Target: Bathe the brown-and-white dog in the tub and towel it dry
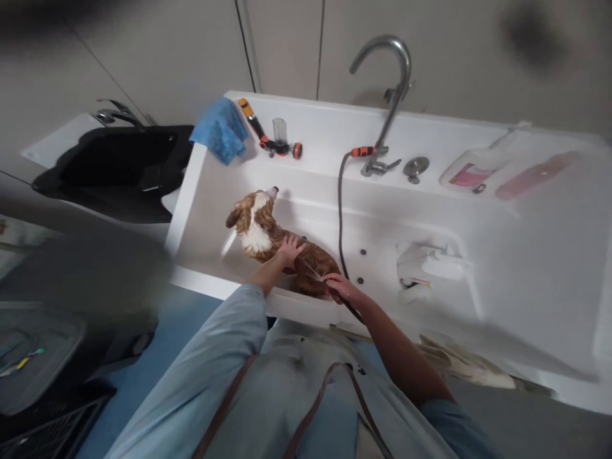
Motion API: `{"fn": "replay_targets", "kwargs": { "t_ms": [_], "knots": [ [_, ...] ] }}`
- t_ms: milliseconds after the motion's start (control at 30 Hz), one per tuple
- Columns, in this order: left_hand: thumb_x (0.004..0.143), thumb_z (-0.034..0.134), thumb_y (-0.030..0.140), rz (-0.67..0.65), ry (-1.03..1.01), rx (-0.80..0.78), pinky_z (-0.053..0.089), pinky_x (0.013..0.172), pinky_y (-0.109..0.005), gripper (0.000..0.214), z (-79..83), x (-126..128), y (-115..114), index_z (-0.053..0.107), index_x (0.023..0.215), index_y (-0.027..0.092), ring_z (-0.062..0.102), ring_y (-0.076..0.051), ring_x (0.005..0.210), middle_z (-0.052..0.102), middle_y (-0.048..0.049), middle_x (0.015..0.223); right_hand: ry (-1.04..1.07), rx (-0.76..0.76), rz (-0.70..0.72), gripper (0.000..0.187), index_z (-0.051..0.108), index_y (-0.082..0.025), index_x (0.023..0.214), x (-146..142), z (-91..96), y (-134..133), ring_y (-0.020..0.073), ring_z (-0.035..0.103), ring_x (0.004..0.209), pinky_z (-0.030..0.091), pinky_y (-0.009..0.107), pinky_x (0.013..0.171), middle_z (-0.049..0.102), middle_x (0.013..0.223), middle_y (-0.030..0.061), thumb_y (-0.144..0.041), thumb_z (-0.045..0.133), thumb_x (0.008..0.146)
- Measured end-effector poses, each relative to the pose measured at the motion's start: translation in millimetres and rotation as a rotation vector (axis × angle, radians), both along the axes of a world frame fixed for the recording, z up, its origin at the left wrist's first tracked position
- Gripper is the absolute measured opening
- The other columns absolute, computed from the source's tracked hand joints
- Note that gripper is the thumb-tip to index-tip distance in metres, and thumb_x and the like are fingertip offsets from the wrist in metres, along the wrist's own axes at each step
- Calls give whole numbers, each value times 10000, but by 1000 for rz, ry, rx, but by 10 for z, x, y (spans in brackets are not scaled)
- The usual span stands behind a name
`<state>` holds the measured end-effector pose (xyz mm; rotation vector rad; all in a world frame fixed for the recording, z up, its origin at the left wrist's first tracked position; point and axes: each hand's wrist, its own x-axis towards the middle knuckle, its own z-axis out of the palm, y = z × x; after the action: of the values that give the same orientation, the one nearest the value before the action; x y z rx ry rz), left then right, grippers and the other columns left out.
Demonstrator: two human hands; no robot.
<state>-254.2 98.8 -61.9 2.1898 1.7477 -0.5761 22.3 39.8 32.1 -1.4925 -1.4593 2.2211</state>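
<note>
A wet brown and white dog is in the white tub, its head raised toward the wall. My left hand lies on the dog's back behind the shoulders, fingers spread. Closed around the end of a hose, my right hand is beside the dog's hindquarters. Water sprays from the hose onto the dog's coat. From my hand the hose leads up to an orange and black connector at the faucet.
A blue cloth hangs over the tub's far left corner, near a spray nozzle. Bottles stand on the back ledge at right. A clear bag with a white bottle lies inside the tub. A black sink is at left.
</note>
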Motion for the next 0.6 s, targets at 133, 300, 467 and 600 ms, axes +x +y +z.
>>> {"fn": "replay_targets", "kwargs": {
  "t_ms": [133, 300, 467, 600],
  "knots": [
    [642, 981, 443, -37, -19, -21, 69, 1324, -653, 1324, -88, 138, 63, 314, 1755, 181, 139, -499, 1656, 143, -282, 1793, -9, -25, -29, 211, 576, -194, 1146, 160, -72, 25, 78, 396, 385, 269, 189, 372, 622, 640, -53, -209, 526, 941],
    [658, 966, 416, -2, -7, -9, 66, 1349, -597, 1272, -101, 140, -6, 349, 1739, 154, 161, -459, 1663, 168, -272, 1792, -22, 40, -15, 181, 575, -200, 1116, 90, -229, 26, 78, 394, 378, 274, 180, 353, 598, 612, -66, -192, 507, 949],
    [682, 959, 401, 24, -22, -18, 41, 1360, -570, 1236, -103, 85, -87, 362, 1733, 142, 137, -438, 1674, 154, -261, 1799, 22, 96, 24, 198, 580, -196, 1130, 52, -289, -11, 72, 387, 370, 284, 183, 356, 621, 629, -60, -197, 515, 943],
    [692, 950, 424, 1, 3, -10, 35, 1359, -566, 1235, -93, 81, -110, 355, 1731, 123, 140, -427, 1676, 161, -274, 1794, 86, 125, 35, 207, 581, -199, 1126, 71, -254, 9, 78, 404, 372, 294, 188, 365, 641, 641, -52, -208, 525, 927]
  ]
}}
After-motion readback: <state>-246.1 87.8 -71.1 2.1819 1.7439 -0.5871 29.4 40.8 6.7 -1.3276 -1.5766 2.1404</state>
